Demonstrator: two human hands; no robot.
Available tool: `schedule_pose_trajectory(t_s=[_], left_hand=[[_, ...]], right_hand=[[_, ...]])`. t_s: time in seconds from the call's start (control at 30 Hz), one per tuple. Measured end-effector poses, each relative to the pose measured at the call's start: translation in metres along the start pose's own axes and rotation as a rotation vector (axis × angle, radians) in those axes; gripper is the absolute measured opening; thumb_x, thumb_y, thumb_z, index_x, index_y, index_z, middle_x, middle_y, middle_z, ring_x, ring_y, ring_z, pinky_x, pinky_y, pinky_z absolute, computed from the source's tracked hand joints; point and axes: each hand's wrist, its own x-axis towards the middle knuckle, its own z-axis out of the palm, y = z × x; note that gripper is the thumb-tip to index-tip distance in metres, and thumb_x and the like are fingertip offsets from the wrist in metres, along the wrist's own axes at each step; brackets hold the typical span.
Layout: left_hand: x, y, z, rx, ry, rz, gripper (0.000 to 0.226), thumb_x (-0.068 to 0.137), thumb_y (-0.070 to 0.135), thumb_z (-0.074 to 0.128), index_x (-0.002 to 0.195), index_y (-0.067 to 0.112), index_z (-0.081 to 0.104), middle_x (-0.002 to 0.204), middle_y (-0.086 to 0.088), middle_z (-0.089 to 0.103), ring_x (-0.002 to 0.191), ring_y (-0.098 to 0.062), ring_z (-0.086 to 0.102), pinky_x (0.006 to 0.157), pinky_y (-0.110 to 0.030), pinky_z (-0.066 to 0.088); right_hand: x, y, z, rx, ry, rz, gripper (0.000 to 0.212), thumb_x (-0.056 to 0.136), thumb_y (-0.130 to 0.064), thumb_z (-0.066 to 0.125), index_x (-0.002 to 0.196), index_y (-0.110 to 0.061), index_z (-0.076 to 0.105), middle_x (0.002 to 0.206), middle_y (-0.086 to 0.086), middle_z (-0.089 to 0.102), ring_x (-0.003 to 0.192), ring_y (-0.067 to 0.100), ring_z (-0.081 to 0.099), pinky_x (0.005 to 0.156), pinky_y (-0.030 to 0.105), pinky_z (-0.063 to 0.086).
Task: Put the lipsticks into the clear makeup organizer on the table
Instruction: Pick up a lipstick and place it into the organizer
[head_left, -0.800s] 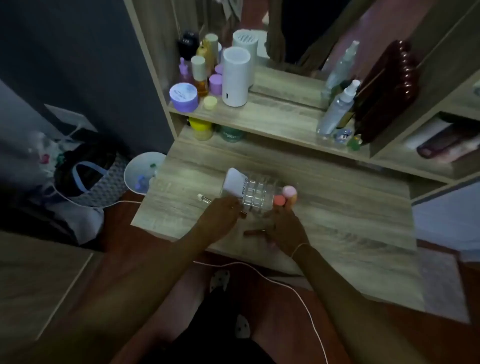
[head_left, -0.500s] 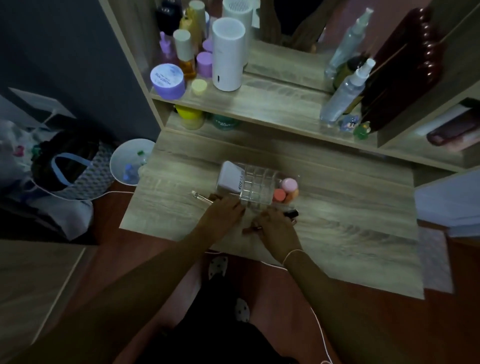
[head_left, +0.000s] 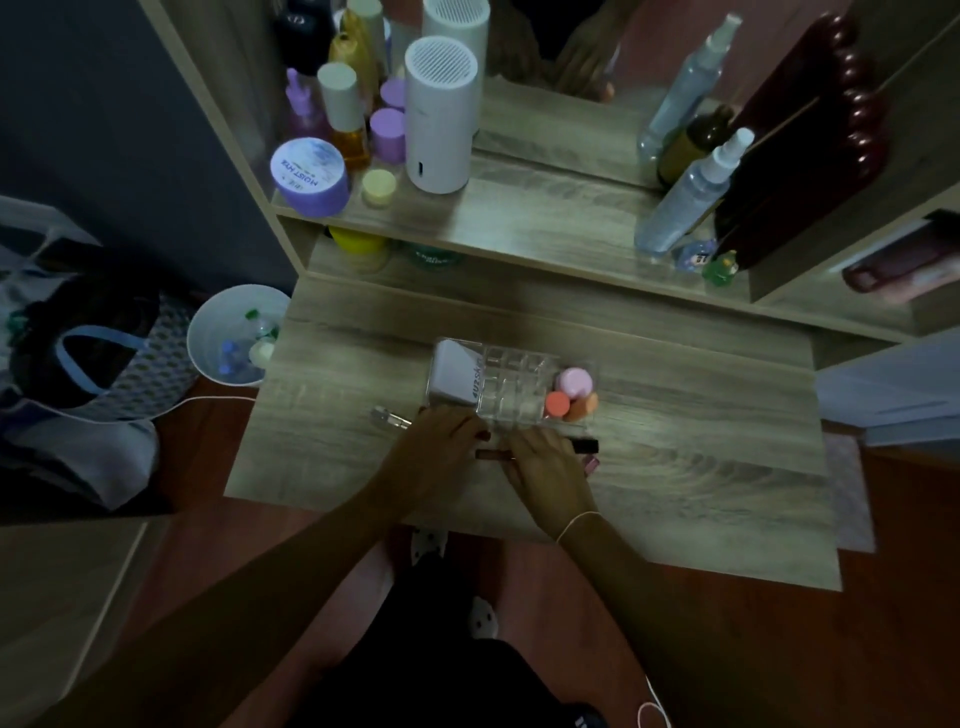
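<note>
**Kid:** Where is the clear box?

**Helper:** The clear makeup organizer (head_left: 511, 387) sits in the middle of the frame, on the wooden table (head_left: 675, 457). It has lots of little square holes. A white tube (head_left: 454, 374) lies in its left end. A pink sponge (head_left: 574, 382) and two orange sponges (head_left: 569, 405) fill its right end.

**Kid:** Where are the lipsticks?

**Helper:** They lie on the table just below the box. A brownish lipstick (head_left: 491, 454) shows between the two hands. A black lipstick (head_left: 586, 444) sticks out to the right of the right hand. A pinkish lipstick (head_left: 592, 464) peeks out just under it. A small clear tube (head_left: 389, 417) lies to the left of the left hand.

**Kid:** What are the hands doing?

**Helper:** The left hand (head_left: 441, 452) is palm down, right by the front left corner of the box, with its fingers bent. I cannot tell if it is gripping anything. The right hand (head_left: 545, 470) lies over the lipsticks, fingers pointing up toward the box. It covers part of the brownish one and the black one. I cannot tell if it is pinching one or only resting on them.

**Kid:** What else is there?

**Helper:** A shelf (head_left: 519, 218) runs across the upper part of the frame. On it stand a purple jar (head_left: 309, 176), a tall white can (head_left: 441, 114) and a spray bottle (head_left: 691, 195). A white bowl (head_left: 234, 338) is at the left, beside the table.
</note>
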Motion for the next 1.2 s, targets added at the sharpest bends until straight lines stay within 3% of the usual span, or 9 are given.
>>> schedule_pose_trajectory(t_s=[0.1, 0.2, 0.37, 0.6, 0.73, 0.87, 1.0, 1.1, 1.2], left_hand=[[-0.002, 0.005, -0.013, -0.122, 0.085, -0.023, 0.035, 0.085, 0.024, 0.039, 0.092, 0.007, 0.069, 0.095, -0.014, 0.073, 0.085, -0.03, 0.068, 0.075, -0.043, 0.056], [-0.005, 0.01, -0.024, -0.128, 0.193, -0.013, 0.025, 0.086, 0.021, 0.05, 0.093, 0.005, 0.068, 0.094, -0.015, 0.072, 0.085, -0.032, 0.067, 0.075, -0.042, 0.056], [-0.006, 0.013, -0.029, -0.13, 0.29, -0.028, 0.031, 0.09, 0.025, 0.047, 0.1, 0.003, 0.066, 0.095, -0.014, 0.071, 0.085, -0.031, 0.062, 0.079, -0.034, 0.042], [0.01, 0.021, -0.04, -0.248, 0.328, -0.05, 0.021, 0.088, 0.015, 0.064, 0.106, 0.006, 0.063, 0.099, -0.014, 0.069, 0.088, -0.029, 0.061, 0.077, -0.039, 0.051], [0.023, 0.023, -0.048, -0.226, 0.345, -0.051, 0.022, 0.092, 0.018, 0.059, 0.11, 0.006, 0.061, 0.105, -0.017, 0.065, 0.085, -0.027, 0.066, 0.067, -0.039, 0.058], [0.039, 0.016, -0.055, -0.056, 0.281, -0.138, 0.024, 0.093, 0.028, 0.056, 0.111, 0.014, 0.063, 0.104, -0.011, 0.064, 0.081, -0.025, 0.065, 0.058, -0.032, 0.052], [0.056, 0.008, -0.057, -0.178, 0.15, -0.254, 0.032, 0.088, 0.008, 0.055, 0.12, 0.01, 0.057, 0.105, -0.011, 0.053, 0.081, -0.023, 0.056, 0.065, -0.025, 0.042], [0.065, 0.002, -0.058, -0.245, 0.088, -0.256, 0.039, 0.083, -0.004, 0.054, 0.122, 0.004, 0.057, 0.099, -0.012, 0.047, 0.083, -0.02, 0.049, 0.069, -0.021, 0.035], [0.074, -0.002, -0.06, -0.225, 0.1, -0.247, 0.028, 0.082, -0.003, 0.059, 0.109, 0.001, 0.063, 0.101, -0.02, 0.059, 0.09, -0.028, 0.057, 0.075, -0.026, 0.039]], right_hand=[[0.001, -0.001, -0.001, 0.111, 0.007, 0.064, 0.025, 0.088, -0.02, 0.061, 0.111, -0.012, 0.065, 0.101, 0.009, 0.071, 0.1, 0.029, 0.06, 0.088, 0.038, 0.043], [0.0, -0.001, -0.005, 0.294, 0.046, 0.127, 0.023, 0.091, -0.021, 0.058, 0.113, -0.018, 0.064, 0.107, 0.004, 0.07, 0.102, 0.024, 0.058, 0.091, 0.036, 0.042], [-0.001, -0.004, -0.014, 0.589, 0.154, 0.274, 0.01, 0.094, -0.023, 0.057, 0.102, -0.018, 0.058, 0.09, 0.002, 0.068, 0.084, 0.017, 0.062, 0.073, 0.03, 0.045], [0.007, -0.001, -0.021, 0.63, 0.239, 0.378, 0.017, 0.093, -0.025, 0.058, 0.11, -0.023, 0.054, 0.065, -0.007, 0.061, 0.055, -0.001, 0.054, 0.055, 0.021, 0.035], [0.016, 0.003, -0.029, 0.593, 0.272, 0.439, 0.011, 0.091, -0.031, 0.061, 0.1, -0.028, 0.057, 0.07, 0.0, 0.065, 0.062, 0.015, 0.06, 0.057, 0.028, 0.044], [0.028, 0.009, -0.038, 0.612, 0.296, 0.457, 0.016, 0.082, -0.017, 0.064, 0.094, -0.028, 0.064, 0.074, -0.005, 0.062, 0.066, 0.013, 0.057, 0.057, 0.014, 0.038], [0.041, 0.017, -0.045, 0.652, 0.331, 0.459, 0.016, 0.08, -0.013, 0.067, 0.093, -0.021, 0.069, 0.087, 0.0, 0.069, 0.074, 0.007, 0.063, 0.066, 0.011, 0.045], [0.05, 0.02, -0.049, 0.691, 0.38, 0.446, 0.012, 0.079, -0.012, 0.072, 0.086, -0.022, 0.069, 0.072, -0.016, 0.064, 0.067, -0.011, 0.06, 0.063, 0.001, 0.043], [0.059, 0.024, -0.05, 0.677, 0.388, 0.406, 0.011, 0.078, -0.011, 0.073, 0.081, -0.021, 0.068, 0.066, -0.016, 0.061, 0.064, -0.011, 0.059, 0.061, 0.002, 0.043]])
